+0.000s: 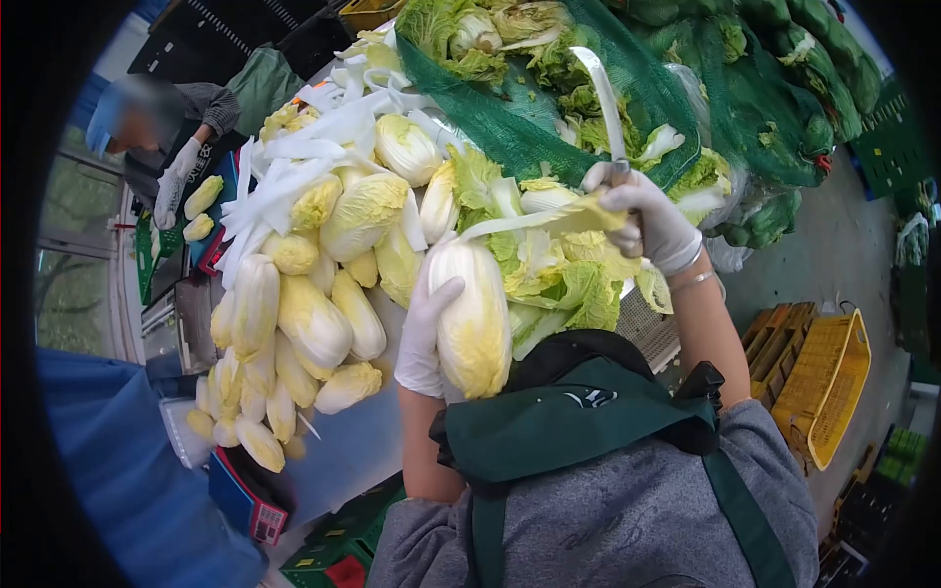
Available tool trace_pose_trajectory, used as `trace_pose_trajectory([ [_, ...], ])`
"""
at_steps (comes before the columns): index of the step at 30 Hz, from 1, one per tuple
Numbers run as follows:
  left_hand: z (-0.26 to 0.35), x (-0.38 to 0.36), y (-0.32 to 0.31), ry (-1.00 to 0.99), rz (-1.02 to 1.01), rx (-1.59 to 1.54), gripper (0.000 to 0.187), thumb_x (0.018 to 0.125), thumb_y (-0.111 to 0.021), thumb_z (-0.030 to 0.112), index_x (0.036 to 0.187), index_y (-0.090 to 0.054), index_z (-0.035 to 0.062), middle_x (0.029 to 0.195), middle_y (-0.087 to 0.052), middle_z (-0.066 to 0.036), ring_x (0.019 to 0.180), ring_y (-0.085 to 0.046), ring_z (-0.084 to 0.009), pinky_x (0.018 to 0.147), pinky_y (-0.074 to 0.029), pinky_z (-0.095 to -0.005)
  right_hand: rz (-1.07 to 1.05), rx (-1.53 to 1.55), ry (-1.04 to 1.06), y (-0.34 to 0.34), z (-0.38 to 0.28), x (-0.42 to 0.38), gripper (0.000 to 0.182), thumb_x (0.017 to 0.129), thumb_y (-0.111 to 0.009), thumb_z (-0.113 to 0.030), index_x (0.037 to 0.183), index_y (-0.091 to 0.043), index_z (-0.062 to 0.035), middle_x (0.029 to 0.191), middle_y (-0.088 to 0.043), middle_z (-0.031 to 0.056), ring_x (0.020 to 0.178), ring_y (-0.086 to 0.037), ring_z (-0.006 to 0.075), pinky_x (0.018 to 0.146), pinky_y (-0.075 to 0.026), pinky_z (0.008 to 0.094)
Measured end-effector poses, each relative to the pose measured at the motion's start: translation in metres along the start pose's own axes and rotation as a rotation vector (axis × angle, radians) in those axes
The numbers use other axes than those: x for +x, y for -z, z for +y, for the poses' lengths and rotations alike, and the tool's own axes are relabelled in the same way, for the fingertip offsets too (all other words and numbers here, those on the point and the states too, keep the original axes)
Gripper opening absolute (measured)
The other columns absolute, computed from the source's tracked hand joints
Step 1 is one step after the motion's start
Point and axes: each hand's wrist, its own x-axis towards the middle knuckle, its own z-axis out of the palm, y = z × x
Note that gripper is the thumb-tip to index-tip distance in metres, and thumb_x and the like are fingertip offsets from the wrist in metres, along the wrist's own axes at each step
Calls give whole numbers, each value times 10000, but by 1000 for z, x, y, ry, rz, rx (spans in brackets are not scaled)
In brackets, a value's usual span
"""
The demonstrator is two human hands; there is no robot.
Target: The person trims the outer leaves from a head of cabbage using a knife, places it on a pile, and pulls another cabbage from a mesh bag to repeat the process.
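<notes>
My left hand [420,338], in a white glove, is wrapped round a napa cabbage [472,318] and holds it upright in front of my chest. In the gloved fist of my right hand [649,218] is a knife [606,103], its curved blade pointing up and away from me. A pale outer leaf [549,218] stretches from the top of the cabbage to my right fingers, which pinch its yellow end. Under it lie loose green leaves [578,294]. Left of my left hand is a heap of trimmed napa cabbages [314,323].
White leaf strips [294,162] lie over the heap's far side. Green net sacks [745,108] of cabbages are at the far right. A yellow crate [833,387] stands on the floor at right. Another person [162,127] in white gloves works at far left beside cabbages.
</notes>
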Motion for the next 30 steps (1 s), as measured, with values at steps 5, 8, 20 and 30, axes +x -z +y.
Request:
trace_pose_trajectory([
  [5, -5, 2, -8, 83, -417, -642, 628, 857, -582, 381, 1355, -371, 63, 1276, -477, -205, 1115, -521, -330, 909, -487, -452, -132, 420, 6, 35, 31, 8, 179, 825, -540, -62, 1001, -513, -37, 636, -528, 7, 361, -376, 50, 335, -330, 194],
  [8, -3, 4, -5, 2, -461, -896, 633, 867, -538, 461, 1344, -385, 74, 1264, -488, -217, 1096, -528, -352, 902, -488, -474, 18, 796, 110, 64, 58, 4, 176, 857, -520, -79, 1028, -511, -42, 646, -536, 20, 366, -376, 49, 336, -332, 198],
  [20, 2, 11, -15, -230, 41, -486, 650, 868, -498, 524, 1298, -419, 43, 1182, -534, -195, 1044, -553, -306, 901, -473, -424, 173, -393, 23, -32, 100, -15, 388, 887, -614, -280, 1137, -525, 3, 828, -652, 69, 403, -395, 29, 370, -290, 181],
  [30, -11, -11, -7, -415, 145, -52, 742, 856, -606, 433, 1390, -289, 26, 1337, -433, -166, 1202, -461, -309, 1023, -392, -435, 123, -214, 100, -64, 91, -31, 550, 753, -755, -91, 1207, -453, -25, 878, -531, 19, 490, -438, 32, 418, -333, 186],
])
